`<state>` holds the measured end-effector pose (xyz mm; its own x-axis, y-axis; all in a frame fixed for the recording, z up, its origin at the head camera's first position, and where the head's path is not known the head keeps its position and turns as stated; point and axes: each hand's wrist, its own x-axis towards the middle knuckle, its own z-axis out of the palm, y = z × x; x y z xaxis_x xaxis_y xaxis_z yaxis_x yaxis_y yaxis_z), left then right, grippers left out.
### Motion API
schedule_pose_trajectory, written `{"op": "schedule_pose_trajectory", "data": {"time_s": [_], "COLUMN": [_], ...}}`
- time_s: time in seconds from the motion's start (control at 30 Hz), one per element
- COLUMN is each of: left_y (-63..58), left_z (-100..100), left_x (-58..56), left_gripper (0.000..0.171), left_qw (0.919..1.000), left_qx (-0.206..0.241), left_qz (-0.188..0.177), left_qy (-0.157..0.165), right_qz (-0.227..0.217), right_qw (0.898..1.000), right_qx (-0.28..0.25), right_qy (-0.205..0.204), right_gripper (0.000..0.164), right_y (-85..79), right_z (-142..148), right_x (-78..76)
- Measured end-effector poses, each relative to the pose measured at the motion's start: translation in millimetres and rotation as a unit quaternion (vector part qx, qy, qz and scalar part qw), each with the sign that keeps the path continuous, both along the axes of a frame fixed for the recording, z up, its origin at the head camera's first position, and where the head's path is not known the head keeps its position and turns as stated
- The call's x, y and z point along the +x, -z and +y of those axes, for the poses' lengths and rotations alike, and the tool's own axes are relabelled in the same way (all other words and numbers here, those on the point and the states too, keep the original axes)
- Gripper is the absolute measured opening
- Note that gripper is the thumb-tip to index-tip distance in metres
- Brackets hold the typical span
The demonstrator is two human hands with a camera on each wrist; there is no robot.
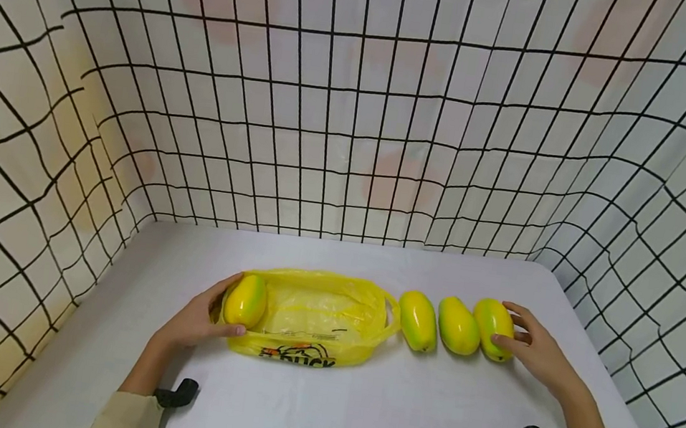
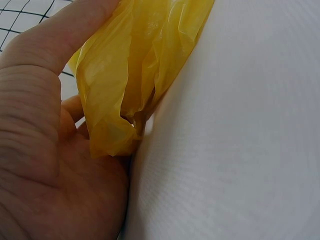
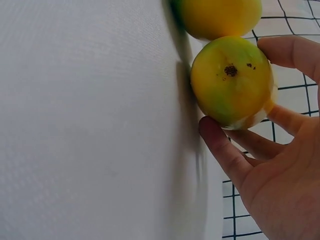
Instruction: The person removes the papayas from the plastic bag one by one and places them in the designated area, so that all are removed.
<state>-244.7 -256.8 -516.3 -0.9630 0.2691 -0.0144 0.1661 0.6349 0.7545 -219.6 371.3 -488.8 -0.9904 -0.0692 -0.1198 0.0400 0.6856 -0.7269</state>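
A yellow plastic bag with dark print on its front lies spread with its mouth open. One yellow-green mango sits inside its left end. My left hand grips that end, thumb over the front rim and fingers behind; in the left wrist view the crumpled bag lies between thumb and palm. At the right end of a row of mangoes, my right hand holds the outermost mango by its side. The right wrist view shows the fingers about this mango, which appears to rest on the table.
Two more mangoes, one in the middle and one on the left, lie between the held one and the bag's handle loop. The white table is bordered by black wire mesh at the back and sides.
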Motion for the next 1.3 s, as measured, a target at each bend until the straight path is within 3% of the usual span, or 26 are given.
{"op": "schedule_pose_trajectory", "data": {"time_s": [0.93,1.3], "left_y": [0.9,0.4], "left_z": [0,0], "left_x": [0.2,0.2], "left_gripper": [0.111,0.112], "left_qw": [0.9999,0.9999], "left_qx": [0.013,0.006], "left_qz": [0.001,0.007], "left_qy": [0.009,0.006], "right_qz": [0.003,0.051], "right_qw": [1.000,0.999], "right_qx": [0.018,0.000], "right_qy": [0.003,0.016], "right_gripper": [0.098,0.092], "right_y": [2.3,-10.2], "right_z": [1,-2], "right_x": [-3.4,-1.2]}}
